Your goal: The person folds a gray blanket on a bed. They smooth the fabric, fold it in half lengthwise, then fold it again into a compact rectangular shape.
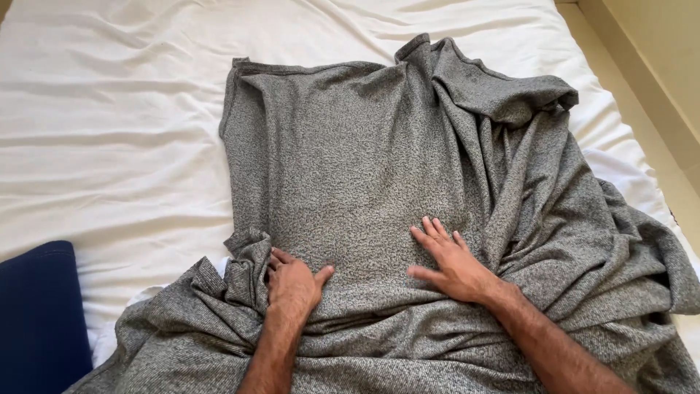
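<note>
Lying spread across the white bedsheet [117, 131], a grey marled knit garment [343, 160] is observed, its upper portion laid fairly flat and its right and lower portions heaped in deep folds. A hemmed edge is seen along the garment's far left side; the far right corner is bunched and turned over. The fabric appears soft, heavy and speckled throughout.

The left hand [292, 284] is pressed on the garment's lower left part, fingers curled into a gathered ridge of cloth, thumb splayed; whether fabric is actually pinched cannot be told. The right hand [452, 263] is laid flat on the garment's lower centre, fingers extended and slightly spread, holding nothing. Both hands seem placed to pin and smooth the flat panel between them.

A dark blue cushion-like object [36, 314] is noted left of the garment's lower edge. A beige floor strip [649, 80] is noted right of the garment, beyond the bed.
</note>
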